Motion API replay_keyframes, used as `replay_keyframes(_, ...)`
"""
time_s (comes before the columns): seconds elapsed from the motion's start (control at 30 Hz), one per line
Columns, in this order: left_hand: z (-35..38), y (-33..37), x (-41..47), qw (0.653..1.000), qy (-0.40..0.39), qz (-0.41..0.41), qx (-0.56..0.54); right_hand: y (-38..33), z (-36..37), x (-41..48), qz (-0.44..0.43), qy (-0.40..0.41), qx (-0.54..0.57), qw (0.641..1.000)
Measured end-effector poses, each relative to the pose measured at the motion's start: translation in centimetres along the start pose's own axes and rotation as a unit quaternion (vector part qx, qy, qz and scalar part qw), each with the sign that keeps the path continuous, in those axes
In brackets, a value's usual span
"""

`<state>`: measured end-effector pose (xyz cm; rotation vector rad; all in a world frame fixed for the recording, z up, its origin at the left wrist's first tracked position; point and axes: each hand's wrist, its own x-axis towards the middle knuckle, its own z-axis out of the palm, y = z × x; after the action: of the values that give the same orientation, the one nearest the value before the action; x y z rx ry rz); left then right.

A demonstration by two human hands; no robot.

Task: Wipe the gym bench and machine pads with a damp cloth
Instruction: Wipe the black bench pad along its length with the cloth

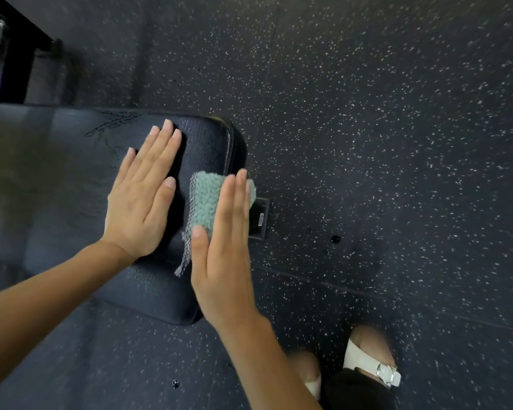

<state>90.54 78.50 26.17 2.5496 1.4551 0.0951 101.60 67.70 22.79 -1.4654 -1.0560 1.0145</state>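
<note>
Currently the cloth (206,196) is pressed by the straight-fingered right grip (222,261) against the bench pad (211,140) end; the pad's length runs leftward under the flat, empty left grip (139,196).

Cloth (206,199) partly under right hand (222,261), bench pad (71,179) cut off left, label (260,219) unreadable

pad (208,143): black textured vinyl, rounded corners, cracked at far side | cloth (205,199): pale green, fluffy, mesh-edged, draped over pad's end edge

Black pad (208,143) — mint-green cloth (206,199) — dark white-speckled floor (382,143).
</note>
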Motion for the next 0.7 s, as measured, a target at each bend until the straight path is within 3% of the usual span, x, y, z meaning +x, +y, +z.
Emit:
replay_keyframes(0.27,0.0,0.0,0.1,1.000,-0.004,-0.004,-0.003,-0.4,-1.7,6.1,-0.026,-0.013,-0.104,0.994)
replay_keyframes(0.6,0.1,-0.2,0.1,1.000,-0.004,-0.001,0.001,-0.2,0.0,-4.2,-0.039,-0.034,-0.079,0.996)
replay_keyframes(0.7,0.0,-0.2,0.2,1.000,-0.002,0.001,-0.001,-0.2,0.6,-3.6,-0.034,-0.016,-0.076,0.996)
